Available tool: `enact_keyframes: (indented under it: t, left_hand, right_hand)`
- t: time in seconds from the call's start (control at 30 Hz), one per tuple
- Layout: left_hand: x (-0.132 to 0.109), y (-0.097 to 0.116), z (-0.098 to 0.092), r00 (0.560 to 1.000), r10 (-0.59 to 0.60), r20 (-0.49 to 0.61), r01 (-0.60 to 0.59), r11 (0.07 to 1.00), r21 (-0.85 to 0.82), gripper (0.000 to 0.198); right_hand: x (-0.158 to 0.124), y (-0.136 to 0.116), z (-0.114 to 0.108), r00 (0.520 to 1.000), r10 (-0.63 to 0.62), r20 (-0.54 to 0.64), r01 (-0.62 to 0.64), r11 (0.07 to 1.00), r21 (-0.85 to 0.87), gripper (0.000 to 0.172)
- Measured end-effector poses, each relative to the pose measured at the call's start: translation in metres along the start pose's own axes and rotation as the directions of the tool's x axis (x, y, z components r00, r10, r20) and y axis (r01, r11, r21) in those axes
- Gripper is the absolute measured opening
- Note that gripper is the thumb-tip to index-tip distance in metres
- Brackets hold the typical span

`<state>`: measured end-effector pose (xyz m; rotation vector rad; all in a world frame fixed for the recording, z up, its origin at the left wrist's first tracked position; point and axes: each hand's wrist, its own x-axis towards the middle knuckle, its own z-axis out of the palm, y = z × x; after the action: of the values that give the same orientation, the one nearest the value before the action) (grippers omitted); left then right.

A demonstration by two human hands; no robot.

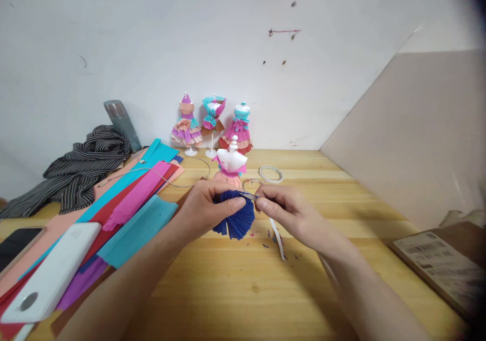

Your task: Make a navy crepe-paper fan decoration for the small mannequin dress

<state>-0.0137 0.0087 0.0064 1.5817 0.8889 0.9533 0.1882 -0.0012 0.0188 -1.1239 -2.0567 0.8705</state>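
Observation:
My left hand (210, 207) is closed on a fan of pleated dark blue crepe paper (237, 222), thumb on top. The folds spread out below and to the right of the thumb. Against the fan's upper edge, my right hand (283, 207) pinches a thin greyish strip (248, 196) between thumb and fingertips; whether it is tape or a tool I cannot make out. Below the right fingers a narrow white strip (278, 240) runs down towards the wooden table (243, 290). Just behind the hands stands a small dress form (231, 164) in pink and white paper.
Several other paper-dressed forms (187, 123) line the wall. A tape roll (271, 174) lies behind my right hand, with paper scraps near the white strip. To the left are coloured crepe sheets (138, 229), a white device (53, 270), a phone and striped cloth (87, 164). A labelled parcel (436, 265) sits right.

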Motion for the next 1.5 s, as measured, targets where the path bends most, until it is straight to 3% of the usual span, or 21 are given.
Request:
enact_keyframes:
  t: [0.27,0.6,1.03,1.33,1.5]
  left_hand:
    - [0.0008,0.0017,0.0002,0.999,-0.005,-0.044,0.002,0.998,-0.059,0.023]
    - [0.001,-0.0027,0.0031,0.998,0.027,-0.062,-0.028,0.999,-0.019,0.021]
    - [0.0022,-0.0019,0.0062,0.998,0.062,-0.027,-0.062,0.998,-0.017,0.016]
    - [0.0005,0.0005,0.0057,1.0,0.001,0.023,0.002,0.992,-0.13,0.018]
    - [0.0004,0.0001,0.004,0.999,0.001,0.047,0.006,0.99,-0.137,0.018]
  right_hand:
    - [0.0002,-0.0006,-0.0005,1.0,-0.006,-0.027,0.005,0.999,-0.041,0.051]
    - [0.0001,0.0013,0.0034,1.0,0.018,-0.012,-0.018,1.0,0.015,0.046]
    - [-0.0002,0.0005,0.0047,1.0,0.027,0.013,-0.028,0.998,0.057,0.045]
    - [-0.0005,0.0014,0.0057,0.997,0.065,0.035,-0.07,0.987,0.147,0.051]
    - [-0.0006,0.0004,0.0038,0.998,0.05,0.03,-0.053,0.993,0.108,0.053]
